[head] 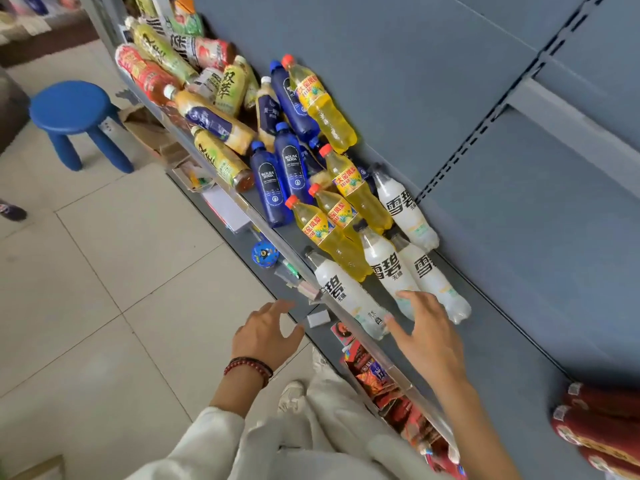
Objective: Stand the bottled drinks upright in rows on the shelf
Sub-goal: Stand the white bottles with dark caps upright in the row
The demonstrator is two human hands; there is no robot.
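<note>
Four white-labelled plastic bottles with black caps [346, 292] seem to stand upright at the near end of the grey metal shelf [502, 327], just behind its clear front rail [398, 372]. The right hand [426, 327] hovers over them with its fingers spread and holding nothing; whether a fingertip touches a bottle I cannot tell. The left hand [266, 332] hangs outside the rail, fingers loosely apart and empty.

The step looks like squaring up this white group. It is best to grip one bottle low on its body and slide it into line, without knocking the yellow red-capped bottles [329, 233] just beside it.

All bottles are capped and look full:
- yellow drink in the red-capped ones;
- dark blue soda bottles [272, 185] beyond them;
- a heap of tea bottles [214, 123] lying on their sides at the far end.
</note>
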